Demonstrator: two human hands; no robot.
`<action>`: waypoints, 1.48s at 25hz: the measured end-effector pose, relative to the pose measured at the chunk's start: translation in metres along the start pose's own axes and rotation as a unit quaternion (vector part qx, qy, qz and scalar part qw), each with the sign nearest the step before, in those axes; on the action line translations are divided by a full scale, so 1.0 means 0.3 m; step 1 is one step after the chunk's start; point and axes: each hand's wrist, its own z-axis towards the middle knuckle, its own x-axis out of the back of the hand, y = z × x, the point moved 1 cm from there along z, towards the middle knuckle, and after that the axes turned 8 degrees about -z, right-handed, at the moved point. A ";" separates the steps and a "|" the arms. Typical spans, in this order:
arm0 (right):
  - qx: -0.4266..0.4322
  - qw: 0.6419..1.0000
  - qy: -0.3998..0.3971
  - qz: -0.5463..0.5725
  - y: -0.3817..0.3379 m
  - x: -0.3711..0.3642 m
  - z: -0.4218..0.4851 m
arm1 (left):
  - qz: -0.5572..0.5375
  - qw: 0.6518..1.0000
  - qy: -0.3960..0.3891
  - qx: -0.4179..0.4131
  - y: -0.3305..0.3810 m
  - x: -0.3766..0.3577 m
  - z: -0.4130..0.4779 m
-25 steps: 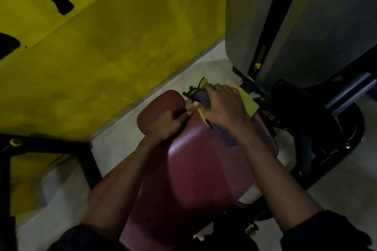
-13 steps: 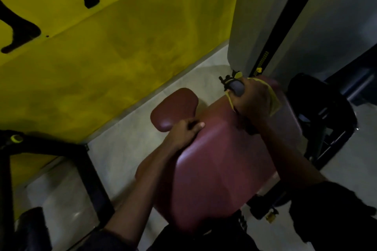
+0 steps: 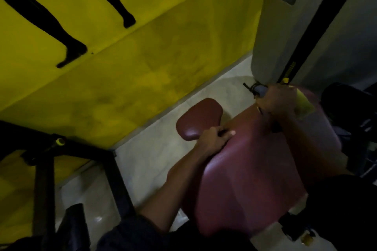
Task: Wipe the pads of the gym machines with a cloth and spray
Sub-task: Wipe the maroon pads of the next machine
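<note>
Looking down from the head camera, a large maroon pad fills the lower right of the view. Its long axis runs from the bottom centre up and to the right, and its far end points at the grey machine housing. The left hand grips the pad's left edge about midway along, fingers curled over the rim and the thumb lying on the top face. Just beyond that hand, beside the same edge, sits a small maroon pad, rounded and tilted, over the pale floor. The right hand is at the far end of the large pad, closed around a yellow cloth that spills out on the hand's right side onto the pad's far right corner. From the left side of the same fist juts the bluish neck and black trigger of what looks like a spray bottle, pointing away towards the base of the housing; its body is hidden under the hand, and motion blur softens this area. Both forearms are bare, with dark sleeves at the bottom edge. A yellow wall with black leg silhouettes fills the upper left, and a black frame stands at lower left.
</note>
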 end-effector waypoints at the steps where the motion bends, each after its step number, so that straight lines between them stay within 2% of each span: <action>1: 0.002 1.000 0.000 -0.006 0.006 -0.015 0.005 | 0.006 1.000 -0.007 -0.003 0.005 0.003 -0.003; 3: 0.008 1.000 0.002 0.003 0.012 -0.016 0.006 | 0.017 0.999 -0.023 -0.020 0.007 0.014 0.016; 5: 0.009 0.999 0.035 0.027 0.023 -0.030 0.029 | 0.007 0.999 -0.037 -0.027 0.002 0.044 0.043; 8: -0.021 0.996 0.021 0.081 -0.002 -0.091 0.062 | -0.075 0.997 -0.019 -0.003 -0.075 0.111 0.115; 11: -0.023 0.996 -0.083 0.020 -0.059 -0.154 0.078 | -0.097 0.995 0.025 0.018 -0.225 0.205 0.218; 14: 0.003 0.984 -0.179 -0.015 -0.177 -0.158 0.083 | -0.078 0.995 0.036 0.047 -0.409 0.291 0.343; 19: 0.053 0.959 -0.279 0.021 -0.541 -0.311 0.105 | -0.059 0.991 0.030 0.115 -0.695 0.401 0.565; 23: -0.027 0.974 -0.226 0.012 -0.663 -0.516 0.138 | -0.025 0.991 -0.018 0.128 -0.938 0.432 0.733; 26: -0.071 0.960 -0.260 0.077 -0.685 -0.664 0.174 | 0.017 0.994 -0.044 0.099 -1.086 0.442 0.818; 28: -0.108 0.963 -0.227 0.096 -0.681 -0.723 0.203 | 0.042 0.993 -0.061 0.091 -1.157 0.435 0.860; 31: -0.166 0.964 -0.185 0.099 -0.671 -0.807 0.230 | 0.037 0.993 -0.082 0.082 -1.196 0.415 0.906; 37: -0.165 0.964 -0.186 0.095 -0.750 -1.057 0.257 | -0.007 0.998 -0.057 0.034 -1.179 0.361 0.939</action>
